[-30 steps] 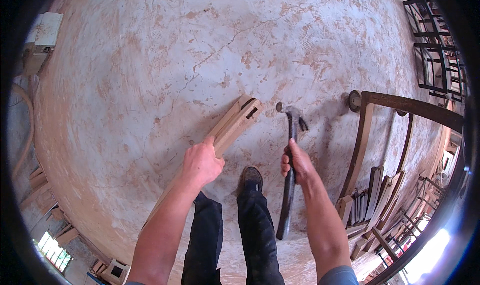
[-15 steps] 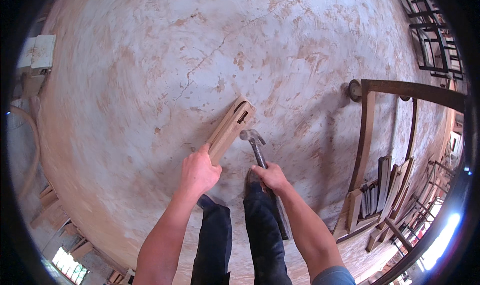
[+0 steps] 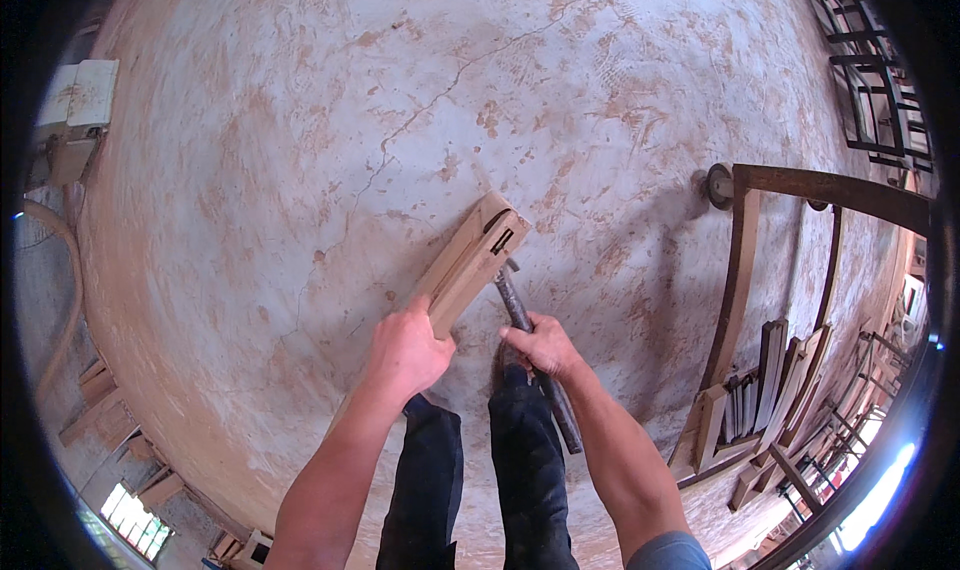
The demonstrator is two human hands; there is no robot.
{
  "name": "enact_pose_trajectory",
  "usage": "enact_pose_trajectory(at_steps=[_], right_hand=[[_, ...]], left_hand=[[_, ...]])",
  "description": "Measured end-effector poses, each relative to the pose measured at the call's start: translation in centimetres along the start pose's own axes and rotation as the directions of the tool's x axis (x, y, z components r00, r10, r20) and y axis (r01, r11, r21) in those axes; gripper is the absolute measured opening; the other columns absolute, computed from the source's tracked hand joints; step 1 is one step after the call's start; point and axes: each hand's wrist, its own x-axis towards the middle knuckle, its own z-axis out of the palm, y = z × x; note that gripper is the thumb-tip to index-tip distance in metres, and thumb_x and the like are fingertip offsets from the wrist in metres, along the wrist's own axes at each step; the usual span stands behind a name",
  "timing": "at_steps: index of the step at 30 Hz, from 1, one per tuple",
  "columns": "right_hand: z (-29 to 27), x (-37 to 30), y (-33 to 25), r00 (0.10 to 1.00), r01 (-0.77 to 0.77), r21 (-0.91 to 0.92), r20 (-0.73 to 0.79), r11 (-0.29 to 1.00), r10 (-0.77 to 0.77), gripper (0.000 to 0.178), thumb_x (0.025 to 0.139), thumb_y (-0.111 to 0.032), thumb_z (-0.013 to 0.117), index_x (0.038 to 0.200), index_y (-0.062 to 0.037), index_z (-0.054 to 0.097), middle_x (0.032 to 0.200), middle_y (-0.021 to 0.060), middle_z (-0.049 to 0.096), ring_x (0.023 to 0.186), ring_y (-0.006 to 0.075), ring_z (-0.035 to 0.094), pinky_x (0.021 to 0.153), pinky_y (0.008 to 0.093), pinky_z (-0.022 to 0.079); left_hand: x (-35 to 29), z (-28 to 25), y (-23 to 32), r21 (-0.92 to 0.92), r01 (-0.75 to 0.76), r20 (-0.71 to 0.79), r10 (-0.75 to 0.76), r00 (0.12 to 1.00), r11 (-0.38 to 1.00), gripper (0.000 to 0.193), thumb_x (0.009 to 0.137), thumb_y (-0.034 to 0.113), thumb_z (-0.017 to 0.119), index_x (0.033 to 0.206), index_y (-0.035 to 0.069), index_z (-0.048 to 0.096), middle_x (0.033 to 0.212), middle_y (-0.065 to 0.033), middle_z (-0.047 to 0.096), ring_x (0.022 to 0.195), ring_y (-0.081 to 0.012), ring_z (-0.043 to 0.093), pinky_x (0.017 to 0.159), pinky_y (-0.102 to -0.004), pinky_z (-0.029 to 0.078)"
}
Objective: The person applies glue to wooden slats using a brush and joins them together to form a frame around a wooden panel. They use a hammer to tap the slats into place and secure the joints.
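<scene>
Left hand (image 3: pixel 405 352): fingers clamped on near end of wooden piece (image 3: pixel 470 263), held slanted above concrete floor (image 3: pixel 300 170). Right hand (image 3: pixel 545 347): fingers wrapped round hammer (image 3: pixel 530 345) handle, head against piece's slotted far end. Hammering under way, outcome not visible.

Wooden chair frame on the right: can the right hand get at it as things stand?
Probably not at once: the right hand grips the hammer beside the wooden piece, and the chair frame stands apart, though nothing blocks the way.
</scene>
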Motion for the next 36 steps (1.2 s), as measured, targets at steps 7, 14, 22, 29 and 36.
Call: enact_pose_trajectory(at_steps=[7,14,22,29,36], right_hand=[[-0.3,0.4,0.9,1.000,-0.019,0.010,-0.008,1.000,0.019,0.031,0.085,-0.030,0.071,0.082,-0.0026,0.056,0.059,0.0029,0.052,0.047,0.0132,0.049,0.043,0.0312,0.040],[-0.1,0.8,0.9,0.998,-0.006,-0.002,-0.069,1.000,0.006,0.030,0.086,-0.028,0.071,0.080,-0.0035,0.054,0.059,0.0029,0.053,0.045,0.0129,0.049,0.040,0.0298,0.040],[-0.3,0.6,1.4,1.000,0.023,0.048,-0.021,0.999,-0.022,0.031,0.086,-0.029,0.071,0.081,-0.0036,0.053,0.056,0.0033,0.052,0.043,0.0132,0.049,0.040,0.0299,0.040],[0.1,-0.3,1.4,1.000,0.023,0.040,0.001,0.999,-0.023,0.028,0.086,-0.026,0.072,0.082,-0.0047,0.054,0.055,0.0018,0.050,0.042,0.0128,0.048,0.039,0.0295,0.040],[0.7,-0.2,1.5,1.000,0.008,0.059,-0.029,0.998,-0.006,0.028,0.086,-0.027,0.071,0.083,-0.0041,0.055,0.055,0.0009,0.050,0.043,0.0118,0.048,0.039,0.0294,0.040]], left_hand=[[-0.2,-0.2,0.1,-0.027,-0.012,-0.018,0.011,1.000,1.000,0.046,0.074,0.019,0.069,0.115,0.000,0.059,0.091,-0.0256,0.068,0.090,-0.0423,0.065,0.082,-0.0476,0.052],[-0.4,-0.4,0.0,-0.024,-0.053,-0.004,0.053,0.999,0.998,0.048,0.075,0.019,0.068,0.116,-0.002,0.058,0.090,-0.0268,0.067,0.091,-0.0424,0.065,0.084,-0.0473,0.052],[-0.7,-1.0,0.3,-0.073,-0.033,0.049,0.037,0.998,0.997,0.049,0.075,0.019,0.068,0.117,-0.004,0.057,0.089,-0.0289,0.066,0.090,-0.0435,0.065,0.084,-0.0481,0.052],[-0.9,-1.5,0.2,-0.073,-0.007,0.090,0.014,0.996,0.997,0.050,0.075,0.019,0.071,0.117,-0.004,0.056,0.092,-0.0278,0.067,0.092,-0.0416,0.065,0.085,-0.0476,0.051],[-1.4,-1.2,0.1,-0.105,-0.021,0.068,0.028,0.997,0.994,0.046,0.074,0.014,0.069,0.114,-0.005,0.055,0.090,-0.0310,0.065,0.091,-0.0461,0.063,0.082,-0.0504,0.051]])
